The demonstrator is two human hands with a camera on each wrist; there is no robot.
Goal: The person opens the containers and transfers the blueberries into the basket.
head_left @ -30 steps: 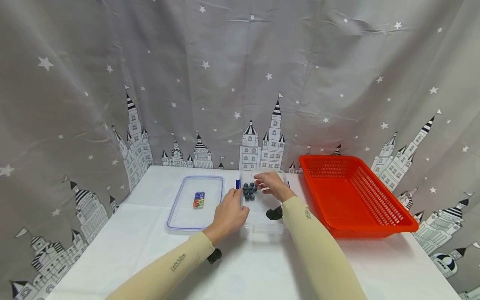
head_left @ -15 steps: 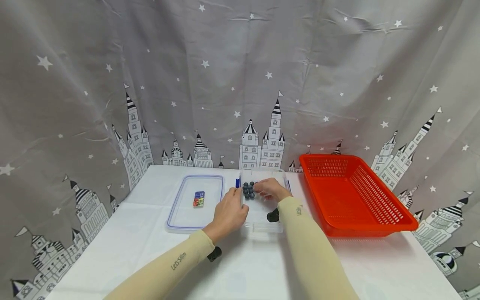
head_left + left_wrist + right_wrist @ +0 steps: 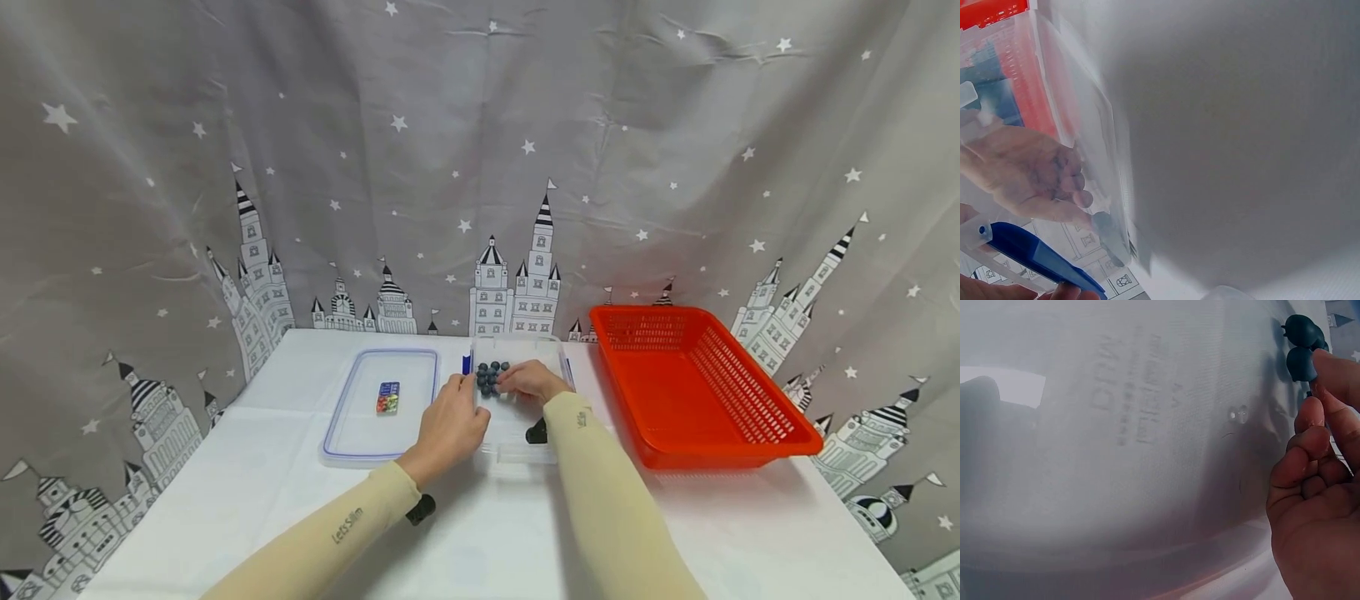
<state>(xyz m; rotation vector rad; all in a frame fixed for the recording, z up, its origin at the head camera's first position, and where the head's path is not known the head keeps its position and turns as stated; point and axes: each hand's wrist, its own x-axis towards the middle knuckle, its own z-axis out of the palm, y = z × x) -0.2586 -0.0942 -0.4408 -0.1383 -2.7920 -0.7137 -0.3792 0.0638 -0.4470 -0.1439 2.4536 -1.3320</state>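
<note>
A clear plastic food container (image 3: pixel 517 457) stands on the white table with a cluster of blueberries (image 3: pixel 487 377) at its left side. My left hand (image 3: pixel 448 423) grips the container's left wall, its fingers beside a blue latch (image 3: pixel 1038 255) in the left wrist view. My right hand (image 3: pixel 534 381) reaches inside, over the container's floor. Its thumb and forefinger pinch a dark blueberry (image 3: pixel 1300 364) at the cluster's edge in the right wrist view, while the other fingers curl inward. Some of the cluster is hidden behind the fingers.
Left of the container lies its clear lid (image 3: pixel 347 408) with a blue seal and a colourful label (image 3: pixel 387 398). A red perforated basket (image 3: pixel 652 446) stands close on the right. A grey castle-print curtain (image 3: pixel 420 167) hangs behind the table (image 3: pixel 465 533).
My right hand has come down and leftward from above the container to the blueberries, its fingers closing at the cluster. The left hand keeps its hold on the wall. The head view shifts slightly.
</note>
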